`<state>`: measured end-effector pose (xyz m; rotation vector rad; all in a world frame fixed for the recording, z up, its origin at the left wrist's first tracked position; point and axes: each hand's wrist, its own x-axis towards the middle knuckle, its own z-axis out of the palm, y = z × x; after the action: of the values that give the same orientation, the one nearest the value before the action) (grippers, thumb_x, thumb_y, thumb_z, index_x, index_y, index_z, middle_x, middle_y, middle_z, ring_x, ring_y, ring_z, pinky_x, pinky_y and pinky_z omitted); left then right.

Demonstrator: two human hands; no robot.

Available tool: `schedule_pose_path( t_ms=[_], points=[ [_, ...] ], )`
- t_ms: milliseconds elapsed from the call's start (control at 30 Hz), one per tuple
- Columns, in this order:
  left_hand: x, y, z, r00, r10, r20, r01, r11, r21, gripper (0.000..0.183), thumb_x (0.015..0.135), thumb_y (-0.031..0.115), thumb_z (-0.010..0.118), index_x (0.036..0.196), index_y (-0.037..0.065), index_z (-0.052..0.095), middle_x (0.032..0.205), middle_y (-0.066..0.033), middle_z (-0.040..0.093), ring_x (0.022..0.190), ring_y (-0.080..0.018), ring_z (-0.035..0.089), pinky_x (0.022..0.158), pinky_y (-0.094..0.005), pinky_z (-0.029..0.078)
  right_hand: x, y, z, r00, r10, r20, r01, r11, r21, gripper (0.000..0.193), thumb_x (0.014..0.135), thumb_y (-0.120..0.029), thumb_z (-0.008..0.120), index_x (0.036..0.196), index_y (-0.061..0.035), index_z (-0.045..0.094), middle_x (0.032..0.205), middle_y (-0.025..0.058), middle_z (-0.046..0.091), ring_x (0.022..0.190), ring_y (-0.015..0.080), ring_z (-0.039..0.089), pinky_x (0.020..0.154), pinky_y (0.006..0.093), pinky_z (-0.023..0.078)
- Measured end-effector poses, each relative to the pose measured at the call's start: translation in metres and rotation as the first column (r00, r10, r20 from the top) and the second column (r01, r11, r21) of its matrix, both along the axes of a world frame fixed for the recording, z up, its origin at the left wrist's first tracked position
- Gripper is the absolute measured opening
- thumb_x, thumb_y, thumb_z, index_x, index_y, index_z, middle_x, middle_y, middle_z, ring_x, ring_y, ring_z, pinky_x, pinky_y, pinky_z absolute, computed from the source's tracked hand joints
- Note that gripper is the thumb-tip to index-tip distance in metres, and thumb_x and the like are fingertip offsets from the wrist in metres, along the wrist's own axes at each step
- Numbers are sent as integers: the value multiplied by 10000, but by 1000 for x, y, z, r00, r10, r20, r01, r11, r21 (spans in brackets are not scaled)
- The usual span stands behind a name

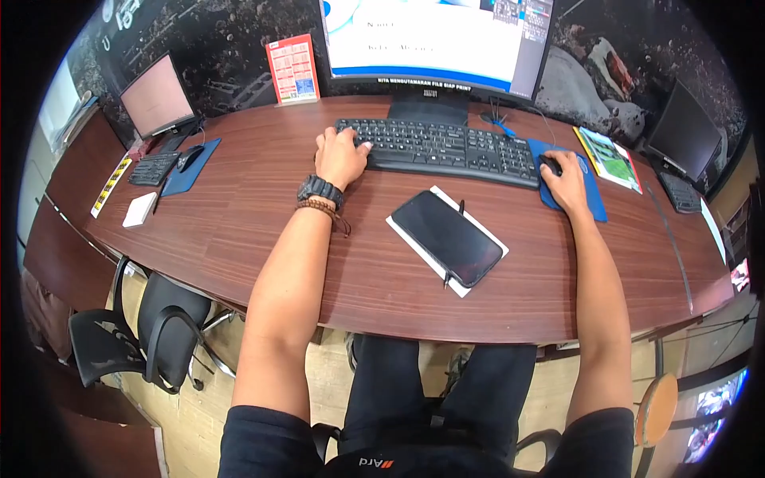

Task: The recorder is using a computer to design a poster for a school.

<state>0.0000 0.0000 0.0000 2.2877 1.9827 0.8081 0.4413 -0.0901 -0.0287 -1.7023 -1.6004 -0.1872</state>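
Observation:
My left hand (341, 156) rests on the left end of a black keyboard (446, 147), its fingers apart over the keys and nothing held. A black watch (320, 191) and a beaded bracelet (315, 205) circle that wrist. My right hand (566, 183) is curled over a black computer mouse (550, 166), which it partly hides, on a blue mouse pad (594, 205). Between my forearms a dark-screened smartphone (448, 239) lies on a white notepad (496, 232). A black pen (461, 207) shows partly from under the phone.
Behind the keyboard stands a lit monitor (430, 44). A red-edged desk calendar (293, 70) is left of it. Other monitors (162, 97) (684, 127) flank the wooden desk (247, 183). A colourful booklet (612, 163) lies beyond the mouse. An office chair (171, 319) stands at lower left.

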Motion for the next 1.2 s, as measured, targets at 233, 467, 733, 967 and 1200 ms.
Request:
schedule_pose_path(
  t_ms=[233,467,733,967,1200],
  points=[
    [4,-8,8,998,56,-12,-57,997,-61,574,861,397,727,1146,-92,634,1284,-272,517,1219,-427,494,997,-491,478,-6,-5,3,998,-63,22,63,998,0,357,825,-236,647,1144,-77,679,1201,162,598,1139,356,585,987,418,468],
    [2,-9,8,996,66,-57,-71,994,-81,565,862,425,720,1114,-77,670,1290,-276,514,1225,-441,488,992,-492,483,-9,-6,3,997,-77,29,78,997,-18,360,831,-242,642,1154,-86,679,1208,154,595,1147,358,582,988,421,468],
    [1,-5,4,997,62,-53,-66,994,-85,580,860,427,722,1108,-94,663,1298,-282,513,1218,-443,494,993,-490,483,-9,-8,4,997,-82,16,82,996,-24,363,832,-236,643,1153,-69,667,1180,165,594,1140,350,578,985,419,462],
    [-3,5,-7,998,32,-48,-29,998,56,536,853,453,711,894,-81,732,1149,-342,588,1084,-473,539,960,-497,466,-7,-8,5,995,-100,16,101,994,-46,379,831,-258,633,1172,-96,670,1206,157,580,1139,355,584,976,426,474],
    [-2,4,-6,998,37,-59,-35,999,40,539,852,455,713,896,-82,730,1139,-337,593,1095,-472,536,963,-495,466,-9,-10,6,995,-95,12,95,995,-20,371,829,-253,639,1160,-90,674,1196,159,581,1134,355,584,973,427,475]
  ],
)
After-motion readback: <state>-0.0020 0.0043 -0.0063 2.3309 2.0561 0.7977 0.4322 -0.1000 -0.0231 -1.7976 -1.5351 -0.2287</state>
